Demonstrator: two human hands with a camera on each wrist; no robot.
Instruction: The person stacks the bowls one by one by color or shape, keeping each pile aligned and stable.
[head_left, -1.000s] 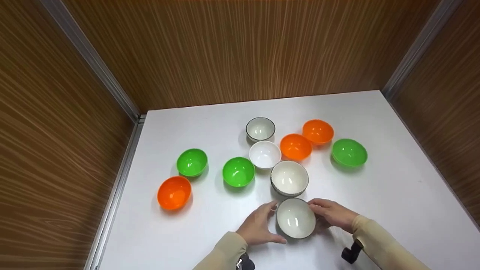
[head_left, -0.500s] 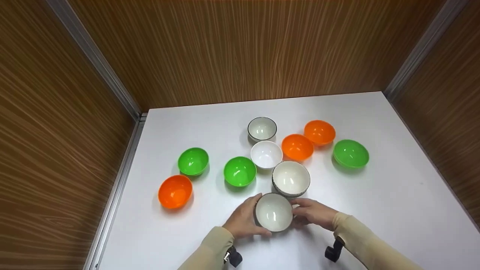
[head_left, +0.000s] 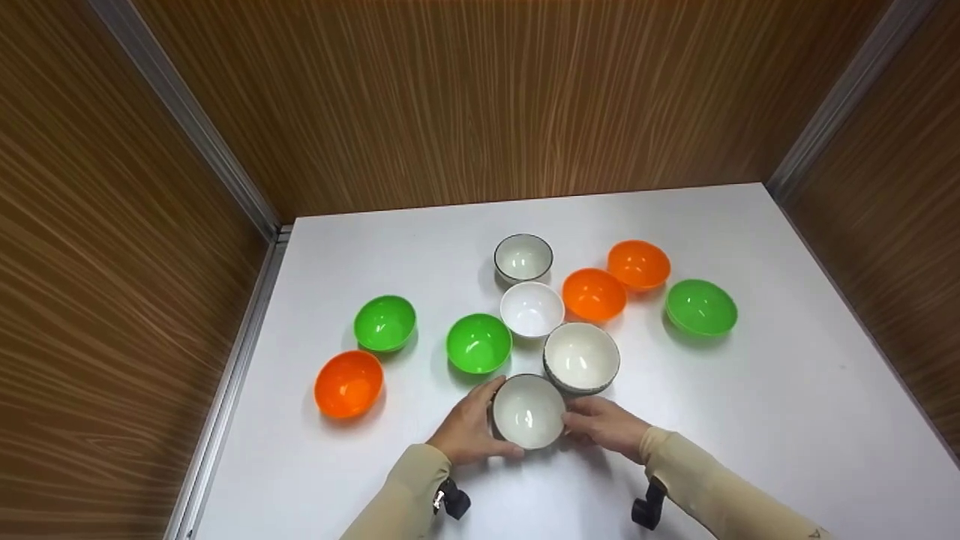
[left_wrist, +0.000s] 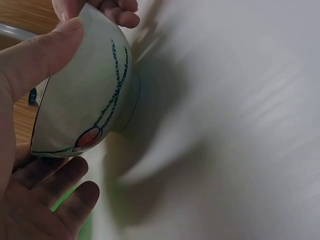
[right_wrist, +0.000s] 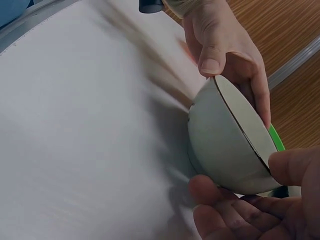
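Observation:
A pale bowl with a thin dark rim (head_left: 529, 412) is between my two hands near the front of the table. Its outer wall bears a blue and red painted pattern in the left wrist view. My left hand (head_left: 470, 428) grips its left side, thumb at the near edge and fingers round the far side. On the other side, my right hand (head_left: 606, 426) holds the bowl with thumb by the rim and fingers curled beneath, as the right wrist view shows. Just behind stands a larger off-white bowl (head_left: 582, 356) with a patterned outside.
Farther back are a white bowl (head_left: 532, 309), a dark-rimmed grey bowl (head_left: 523, 257) and two orange bowls (head_left: 593, 295). Green bowls stand at the middle (head_left: 479, 343), left (head_left: 385, 323) and right (head_left: 701, 307). Another orange bowl (head_left: 349, 384) is at left. Wood-grain panels (head_left: 480, 105) enclose the table.
Both hands have carried the pale bowl left and slightly away from me. My left hand, looser round it a second ago, has closed on its side. The other bowls stay put.

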